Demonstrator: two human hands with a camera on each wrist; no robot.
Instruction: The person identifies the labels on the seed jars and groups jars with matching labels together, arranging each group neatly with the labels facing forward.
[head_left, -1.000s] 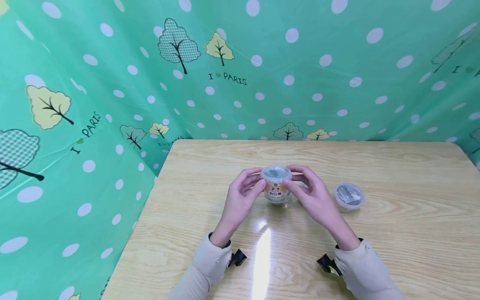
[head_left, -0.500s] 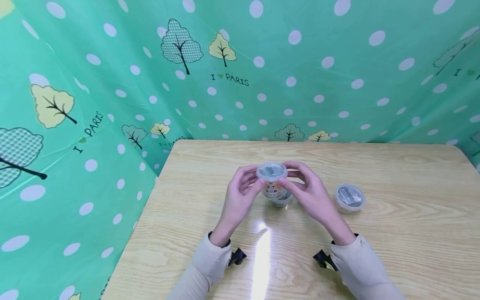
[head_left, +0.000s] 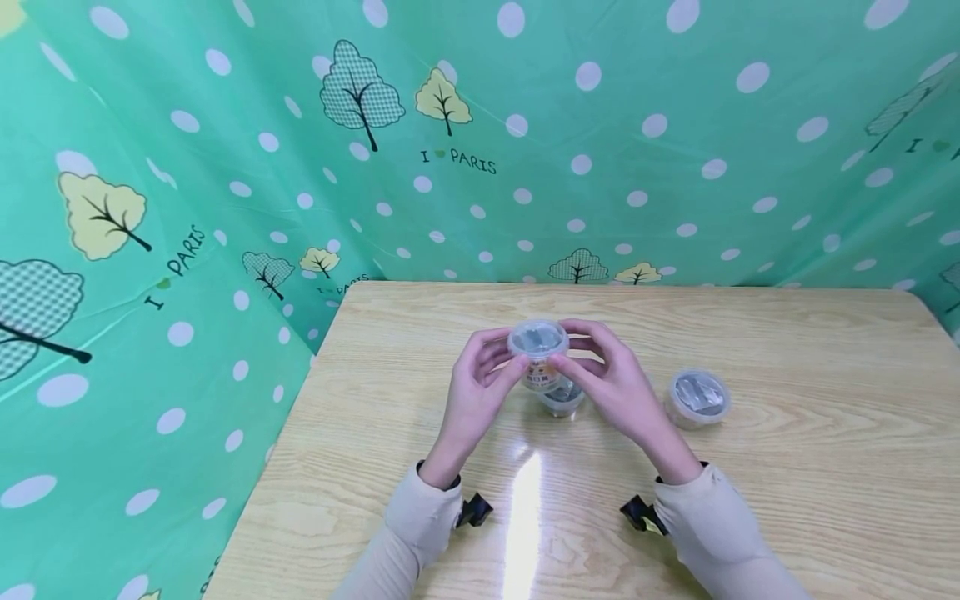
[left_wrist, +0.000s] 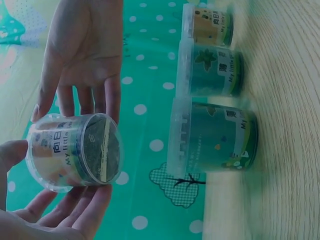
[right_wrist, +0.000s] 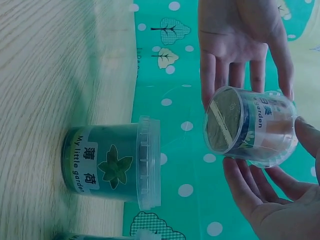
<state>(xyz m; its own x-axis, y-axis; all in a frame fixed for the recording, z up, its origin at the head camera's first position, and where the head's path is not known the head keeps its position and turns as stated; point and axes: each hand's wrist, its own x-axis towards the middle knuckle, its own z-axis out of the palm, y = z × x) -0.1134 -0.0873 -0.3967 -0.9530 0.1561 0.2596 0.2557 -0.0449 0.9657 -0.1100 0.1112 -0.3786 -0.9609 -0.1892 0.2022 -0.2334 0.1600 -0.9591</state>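
Both hands hold a clear plastic cup (head_left: 537,354) with a lid and an orange sunflower label, raised off the table. My left hand (head_left: 480,387) grips its left side, thumb in front and fingers behind. My right hand (head_left: 618,383) grips the right side in the same way. In the left wrist view, dark grey matter and a pale strip show through the base of the held cup (left_wrist: 75,150). Just below it in the head view stands a second lidded cup (head_left: 561,400), partly hidden. A third lidded cup (head_left: 699,398) stands to the right.
The left wrist view shows a row of lidded cups on the wooden table (head_left: 825,417): a near green one (left_wrist: 215,137), a green one with a leaf picture (left_wrist: 210,67), and an orange one (left_wrist: 207,25). A green dotted curtain (head_left: 525,150) hangs behind.
Both hands have lifted the held cup slightly up and to the left. The cup beneath has come into view. The cup on the right has stayed in place on the table.
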